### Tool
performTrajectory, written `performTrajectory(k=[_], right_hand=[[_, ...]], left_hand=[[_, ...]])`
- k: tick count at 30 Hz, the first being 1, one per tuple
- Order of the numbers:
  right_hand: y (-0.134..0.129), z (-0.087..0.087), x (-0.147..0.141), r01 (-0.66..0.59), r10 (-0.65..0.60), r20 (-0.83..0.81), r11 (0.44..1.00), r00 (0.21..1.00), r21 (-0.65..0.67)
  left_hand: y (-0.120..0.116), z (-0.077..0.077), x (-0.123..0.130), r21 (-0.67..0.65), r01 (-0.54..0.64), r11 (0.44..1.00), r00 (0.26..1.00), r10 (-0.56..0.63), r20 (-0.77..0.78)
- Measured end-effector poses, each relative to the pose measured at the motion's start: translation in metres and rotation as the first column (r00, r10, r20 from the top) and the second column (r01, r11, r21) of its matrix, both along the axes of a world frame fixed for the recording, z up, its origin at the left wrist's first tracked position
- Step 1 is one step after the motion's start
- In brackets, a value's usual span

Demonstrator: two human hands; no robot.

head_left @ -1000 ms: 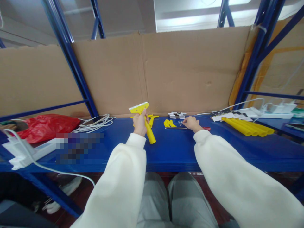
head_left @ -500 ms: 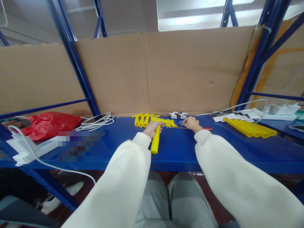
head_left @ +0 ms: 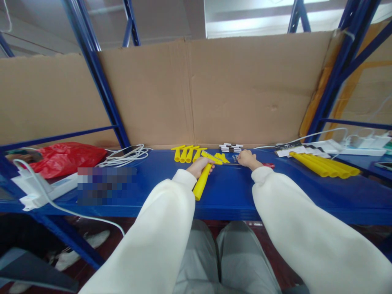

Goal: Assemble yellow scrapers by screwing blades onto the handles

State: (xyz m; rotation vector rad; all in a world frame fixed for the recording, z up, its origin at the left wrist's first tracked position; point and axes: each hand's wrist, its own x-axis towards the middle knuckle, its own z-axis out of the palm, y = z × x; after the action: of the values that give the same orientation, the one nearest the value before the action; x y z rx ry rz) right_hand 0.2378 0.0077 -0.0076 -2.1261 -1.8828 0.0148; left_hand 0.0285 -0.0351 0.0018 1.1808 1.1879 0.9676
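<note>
My left hand [head_left: 199, 166] is closed around a yellow T-shaped plastic tool [head_left: 202, 185], whose hollow tapered handle points toward me and whose flat crosspiece points away. My right hand [head_left: 247, 158] is pinched at the blue tabletop beside small shiny pieces [head_left: 234, 158], too tiny to name with certainty. Whatever is between those fingertips is hidden. Under the right wrist lies a screwdriver with a red handle [head_left: 269, 165], its shaft running left. Loose yellow flat pieces [head_left: 221, 157] sit between the hands. Several similar yellow T-shaped tools [head_left: 183, 155] lie in a row behind my left hand.
White-and-black strips [head_left: 231, 148] are stacked near the cardboard wall [head_left: 245, 90]. To the right are several yellow tubes [head_left: 324, 165] and a power strip [head_left: 361, 149]. On the left lie a red plastic bag [head_left: 69, 158], coiled white cable [head_left: 134, 156] and another power strip [head_left: 58, 190].
My left hand has turned the yellow tool, so its handle end slants more to the left and its crosspiece shows more clearly. The right hand stays by the small pieces.
</note>
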Motion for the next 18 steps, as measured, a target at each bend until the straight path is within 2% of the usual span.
performTrajectory(k=[4,7,9,12,15,18], right_hand=[[0.000,0.000,-0.001,-0.032,0.032,-0.001,0.997,0.999,0.067],[-0.001,0.003,-0.005,-0.117,0.133,-0.141,0.986,0.981,0.114],[-0.003,0.004,-0.010,-0.253,0.275,-0.270,0.961,0.923,0.113],[-0.008,0.004,-0.020,-0.427,0.447,-0.429,0.892,0.785,0.147],[-0.013,0.002,-0.030,-0.483,0.512,-0.508,0.852,0.692,0.201],[-0.017,0.002,-0.036,-0.485,0.528,-0.533,0.843,0.661,0.233]], left_hand=[[-0.004,0.004,0.001,-0.019,-0.030,0.999,1.000,0.030,-0.011],[-0.010,0.010,0.002,-0.054,-0.016,0.998,1.000,0.015,-0.026],[-0.013,0.014,0.002,-0.066,-0.017,0.998,0.999,0.015,-0.031],[-0.016,0.015,0.003,-0.047,-0.015,0.999,1.000,0.014,-0.007],[-0.017,0.013,0.004,-0.014,0.011,1.000,1.000,-0.011,0.013],[-0.018,0.013,0.004,0.001,0.031,1.000,0.999,-0.031,0.007]])
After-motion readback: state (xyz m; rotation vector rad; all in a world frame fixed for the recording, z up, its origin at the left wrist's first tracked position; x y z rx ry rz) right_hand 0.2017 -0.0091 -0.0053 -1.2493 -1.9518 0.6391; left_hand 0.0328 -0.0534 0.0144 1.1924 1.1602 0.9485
